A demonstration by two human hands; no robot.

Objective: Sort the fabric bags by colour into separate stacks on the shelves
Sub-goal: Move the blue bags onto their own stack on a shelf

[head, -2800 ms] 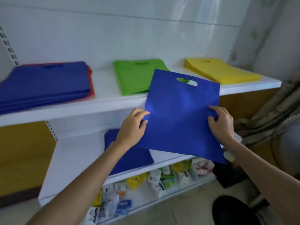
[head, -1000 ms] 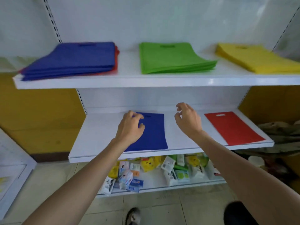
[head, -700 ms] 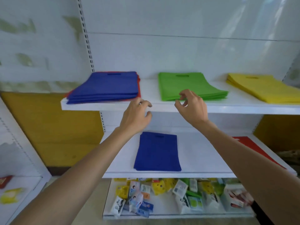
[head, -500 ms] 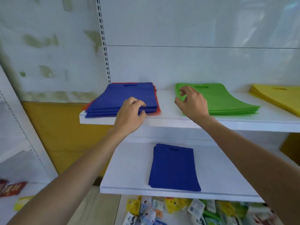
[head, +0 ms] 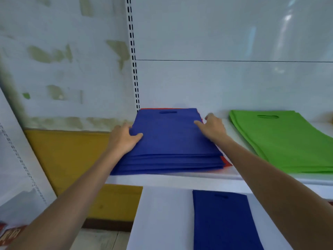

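Note:
A thick stack of blue fabric bags (head: pixel 169 141) lies on the upper shelf (head: pixel 180 179), with red bags (head: pixel 225 160) showing under it at the right corner and back edge. My left hand (head: pixel 124 138) grips the stack's left edge, thumb on top. My right hand (head: pixel 211 127) touches the stack's right edge with fingers spread. To the right on the same shelf lies a green stack (head: pixel 286 139). A single blue bag (head: pixel 223 221) lies flat on the lower shelf (head: pixel 158 219).
A slotted shelf upright (head: pixel 133 56) rises behind the blue stack against a white back panel. A yellow wall band (head: pixel 72 159) runs to the left. A white shelf unit (head: pixel 19 159) stands at the far left, with red packets at its foot.
Both hands let go of the single blue bag on the lower shelf, rose to the upper shelf and reached the blue stack's two sides. The view swung left and up.

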